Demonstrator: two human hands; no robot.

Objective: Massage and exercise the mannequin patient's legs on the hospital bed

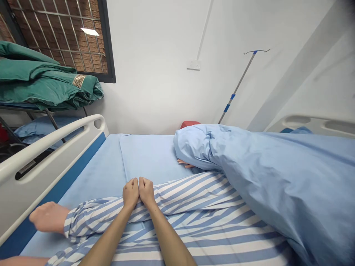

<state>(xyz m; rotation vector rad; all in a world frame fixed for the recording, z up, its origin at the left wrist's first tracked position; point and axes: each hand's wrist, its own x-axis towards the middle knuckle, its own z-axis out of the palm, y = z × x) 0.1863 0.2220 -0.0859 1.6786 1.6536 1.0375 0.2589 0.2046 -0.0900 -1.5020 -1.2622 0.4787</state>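
My left hand (130, 193) and my right hand (146, 191) sit side by side, both curled closed on blue-and-white striped patient clothing (191, 195). The fingers press into the cloth, and their tips are hidden. The person lying in the clothes has a hand (48, 218) resting on the pale blue bed sheet (149, 155), left of my hands, and it is apart from them. Toes (184, 163) poke out below a rolled blue blanket (277, 177), which covers the right side.
A white and blue bed rail (41, 155) runs along the left side. Behind it, folded green blankets (41, 83) lie on a metal rack. An IV pole (238, 87) leans by the white wall, and a red object (190, 124) sits beyond the blanket.
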